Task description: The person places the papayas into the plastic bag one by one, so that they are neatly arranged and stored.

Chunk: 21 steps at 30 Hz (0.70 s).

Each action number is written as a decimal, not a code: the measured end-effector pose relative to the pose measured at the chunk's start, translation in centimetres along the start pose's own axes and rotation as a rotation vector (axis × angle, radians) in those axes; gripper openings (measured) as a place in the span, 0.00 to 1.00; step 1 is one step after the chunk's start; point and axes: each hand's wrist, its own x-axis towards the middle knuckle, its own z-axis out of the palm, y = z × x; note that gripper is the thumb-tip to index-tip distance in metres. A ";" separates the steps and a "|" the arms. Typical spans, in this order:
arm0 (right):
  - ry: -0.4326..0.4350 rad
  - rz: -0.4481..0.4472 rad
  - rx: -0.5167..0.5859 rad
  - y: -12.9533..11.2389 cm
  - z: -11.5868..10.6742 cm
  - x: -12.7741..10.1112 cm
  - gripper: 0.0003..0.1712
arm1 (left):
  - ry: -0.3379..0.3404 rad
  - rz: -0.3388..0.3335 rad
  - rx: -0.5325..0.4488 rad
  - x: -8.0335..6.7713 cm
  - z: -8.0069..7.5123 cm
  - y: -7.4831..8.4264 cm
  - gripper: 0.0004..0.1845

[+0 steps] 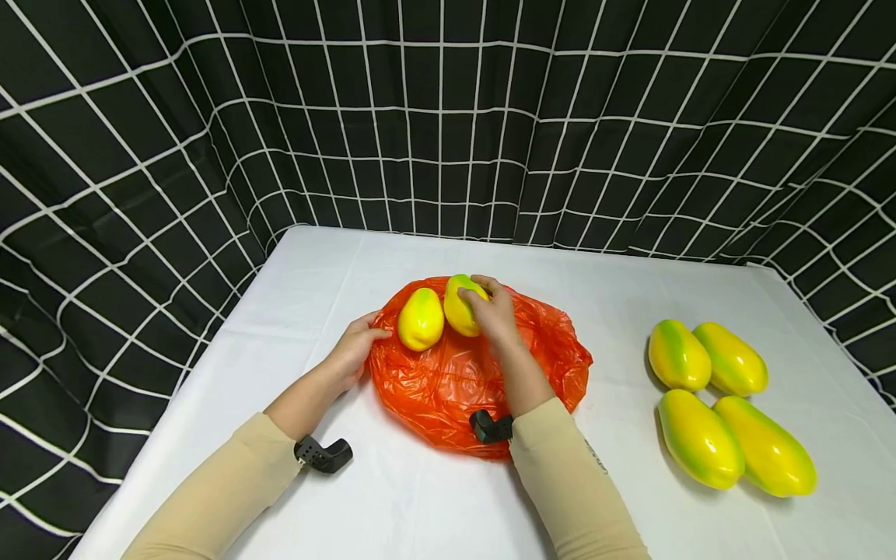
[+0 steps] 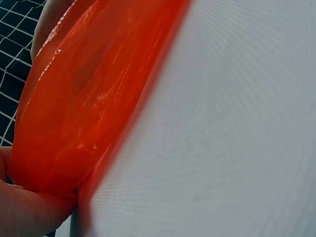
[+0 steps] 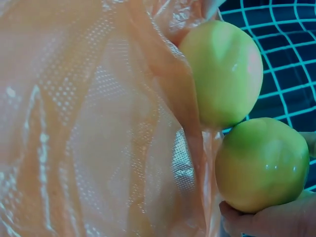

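Observation:
An orange plastic bag [image 1: 462, 373] lies crumpled on the white table [image 1: 420, 498]. Two yellow-green mangoes lie on its far part. My right hand [image 1: 493, 311] grips the right mango [image 1: 460, 307], fingers curled over its top; the right wrist view shows this mango [image 3: 261, 165] held beside the other mango [image 3: 224, 71] against the bag's film [image 3: 98, 128]. The left mango [image 1: 421, 320] lies free. My left hand [image 1: 357, 346] pinches the bag's left edge; the left wrist view shows fingers [image 2: 29, 210] on the orange bag [image 2: 84, 98].
Several more yellow-green mangoes [image 1: 728, 404] lie grouped at the table's right side. A black cloth with a white grid [image 1: 448, 117] hangs behind and around the table. Bare white tabletop [image 2: 237, 123] spreads in front of the bag.

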 end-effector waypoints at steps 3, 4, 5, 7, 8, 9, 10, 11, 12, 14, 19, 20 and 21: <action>-0.009 -0.012 0.001 0.1 0.2 0.0 0.27 | -0.006 0.002 0.002 0.0 0.0 0.0 0.29; -0.011 -0.017 0.000 0.1 0.2 0.0 0.27 | -0.006 0.001 0.004 0.1 0.0 0.0 0.29; -0.014 -0.020 0.000 0.1 0.3 0.0 0.27 | -0.007 -0.001 0.005 0.0 0.0 0.0 0.29; -0.018 -0.025 -0.003 0.2 0.4 0.0 0.27 | -0.007 -0.006 0.005 0.0 0.0 0.0 0.29; -0.020 -0.024 -0.005 0.3 0.5 0.0 0.27 | -0.007 -0.007 0.005 0.0 0.0 0.0 0.29; -0.022 -0.023 -0.008 0.3 0.5 0.0 0.27 | -0.007 -0.008 0.005 0.0 -0.1 0.0 0.29; -0.024 -0.020 -0.013 0.4 0.6 0.0 0.27 | -0.009 -0.009 0.006 0.0 -0.1 0.0 0.29; -0.025 -0.017 -0.015 0.5 0.6 0.1 0.27 | -0.010 -0.009 0.007 0.0 -0.1 -0.1 0.29; -0.026 -0.014 -0.019 0.6 0.6 0.1 0.27 | -0.012 -0.007 0.008 0.1 -0.1 -0.1 0.29; -0.028 -0.006 -0.026 0.7 0.7 0.1 0.27 | -0.014 -0.003 0.010 0.1 -0.1 -0.1 0.29; -0.022 -0.004 -0.058 1.2 0.8 0.3 0.28 | -0.013 0.001 0.013 0.1 -0.2 -0.1 0.28; -0.021 -0.004 -0.062 1.3 0.8 0.3 0.28 | -0.012 0.001 0.013 0.1 -0.1 -0.2 0.28; -0.021 -0.005 -0.065 1.4 0.8 0.3 0.28 | -0.012 0.001 0.013 0.1 -0.1 -0.2 0.28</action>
